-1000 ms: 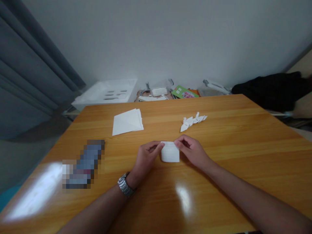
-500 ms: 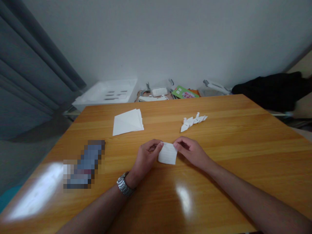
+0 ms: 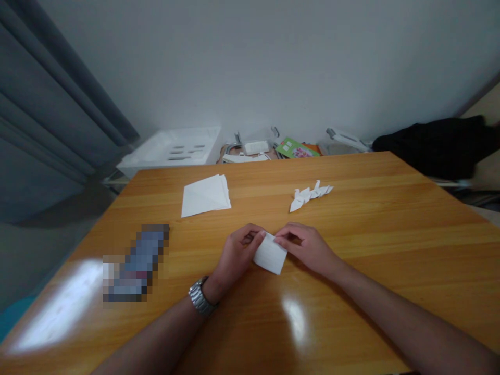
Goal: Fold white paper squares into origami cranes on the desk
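Note:
A small square of white paper [image 3: 270, 255] is between my two hands, over the middle of the wooden table [image 3: 351, 219]. My left hand [image 3: 239, 251], with a metal watch [image 3: 200, 297] on the wrist, pinches its upper left corner between thumb and fingers. On the other side, my right hand [image 3: 308, 247] grips the upper right edge in the same way. Folded white paper figures [image 3: 310, 195] stand beyond my right hand. Further left lies a stack of white paper sheets [image 3: 205, 195], its edges slightly uneven.
At the left of the table lies a flat pixelated object [image 3: 138, 263]. Behind the table's far edge are a white tray [image 3: 152, 151], a green booklet [image 3: 295, 149], assorted small items and a black cloth [image 3: 437, 146]. A grey curtain hangs at the left.
The small paper has turned clockwise, and its lower corner now points toward me. My right hand has moved slightly left and down, closer to my left hand.

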Action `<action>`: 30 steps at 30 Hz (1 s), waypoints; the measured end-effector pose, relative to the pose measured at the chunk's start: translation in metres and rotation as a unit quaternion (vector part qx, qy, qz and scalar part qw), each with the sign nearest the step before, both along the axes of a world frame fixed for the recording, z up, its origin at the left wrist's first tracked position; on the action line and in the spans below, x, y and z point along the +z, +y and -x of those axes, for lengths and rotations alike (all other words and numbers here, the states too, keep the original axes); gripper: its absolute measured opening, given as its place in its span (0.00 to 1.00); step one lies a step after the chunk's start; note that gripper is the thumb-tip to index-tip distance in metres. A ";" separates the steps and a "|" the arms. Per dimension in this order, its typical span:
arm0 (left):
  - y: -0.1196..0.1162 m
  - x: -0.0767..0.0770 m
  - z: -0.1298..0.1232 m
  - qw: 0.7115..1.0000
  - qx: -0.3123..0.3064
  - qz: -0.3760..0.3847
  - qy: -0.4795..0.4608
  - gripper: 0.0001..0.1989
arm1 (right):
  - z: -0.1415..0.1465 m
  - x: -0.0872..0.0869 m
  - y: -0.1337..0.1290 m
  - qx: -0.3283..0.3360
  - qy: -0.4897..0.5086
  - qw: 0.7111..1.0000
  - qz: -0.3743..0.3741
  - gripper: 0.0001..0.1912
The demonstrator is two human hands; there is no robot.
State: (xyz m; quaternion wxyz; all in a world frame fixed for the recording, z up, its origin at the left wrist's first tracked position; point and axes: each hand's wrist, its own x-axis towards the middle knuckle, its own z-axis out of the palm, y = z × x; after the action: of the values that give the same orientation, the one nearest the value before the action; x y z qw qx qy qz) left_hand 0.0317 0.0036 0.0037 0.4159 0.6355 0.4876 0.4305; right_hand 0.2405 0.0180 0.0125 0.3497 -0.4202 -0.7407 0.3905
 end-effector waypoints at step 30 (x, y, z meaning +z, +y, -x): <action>0.001 0.009 0.003 0.997 0.005 -0.012 0.074 0.11 | -0.002 -0.001 0.002 0.004 0.052 0.996 0.078 0.12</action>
State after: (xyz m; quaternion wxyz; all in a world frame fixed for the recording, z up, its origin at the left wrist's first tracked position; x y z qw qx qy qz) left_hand 0.0291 0.0048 0.0130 0.3690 0.6683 0.5145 0.3905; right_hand 0.2421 0.0201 0.0120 0.3521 -0.4219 -0.6909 0.4698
